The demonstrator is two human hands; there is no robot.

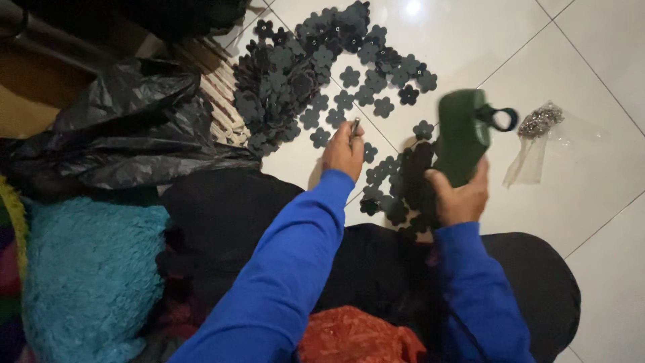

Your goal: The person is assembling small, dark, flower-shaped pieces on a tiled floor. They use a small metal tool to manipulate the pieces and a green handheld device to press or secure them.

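Your left hand [342,152] is curled shut around a thin metal tool [354,128], its tip poking up past your knuckles, just above the white tiled floor [591,195]. Your right hand [460,196] grips a dark green glue gun [465,134], blurred, with your fingers [440,183] wrapped around its handle. Dark flower-shaped cutouts [322,64] lie scattered on the floor ahead of you, piled thickest at the upper left, with a smaller cluster between your hands. A clear bag of small silvery bits [537,128] lies right of the glue gun. A black plastic bag [127,128] sits to your left.
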